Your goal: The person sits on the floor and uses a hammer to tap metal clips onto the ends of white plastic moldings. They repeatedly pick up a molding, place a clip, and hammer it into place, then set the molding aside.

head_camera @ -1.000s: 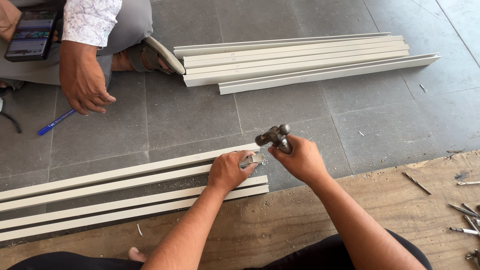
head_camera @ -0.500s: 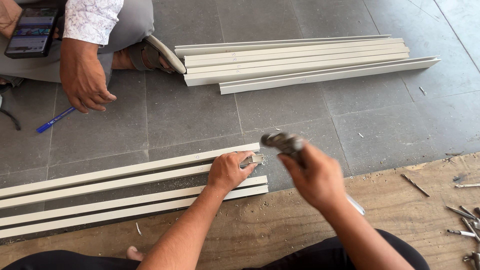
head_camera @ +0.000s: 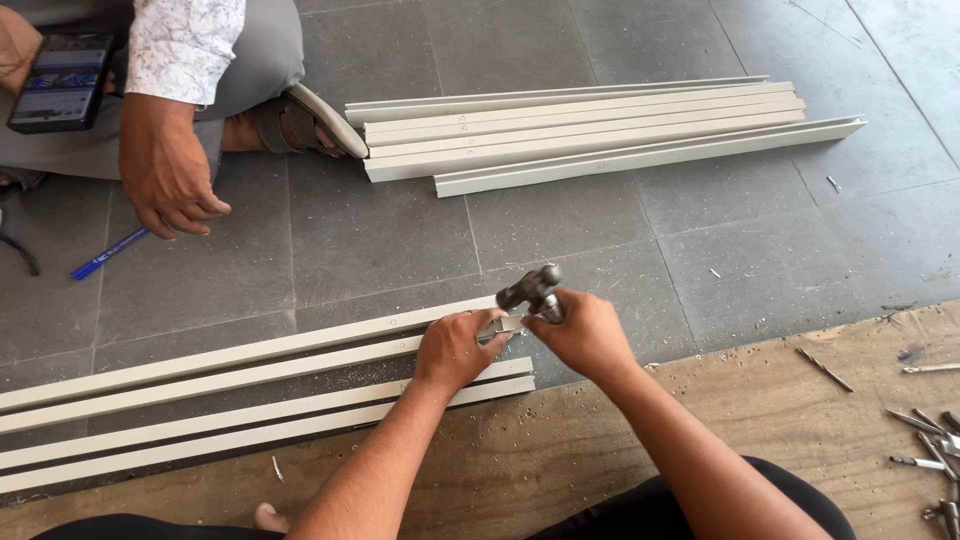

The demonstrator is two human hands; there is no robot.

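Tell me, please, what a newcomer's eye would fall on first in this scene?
Probably the two hands at centre: the right hand grips a small metal hammer just above the end of the pale channel strips on the grey floor, while the left hand steadies a small metal piece there. Next, the second stack of strips beyond, and another person's hand resting on the floor, upper left.

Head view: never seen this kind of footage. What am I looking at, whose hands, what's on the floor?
One camera on a person's head, looking down at their bare hands. The right hand grips a metal hammer; the left hand presses on the end of the near cream-coloured profile strips lying on the grey tiled floor. More strips are stacked farther off. Loose screws lie on a wooden board. Another person's hand rests near a blue pen.
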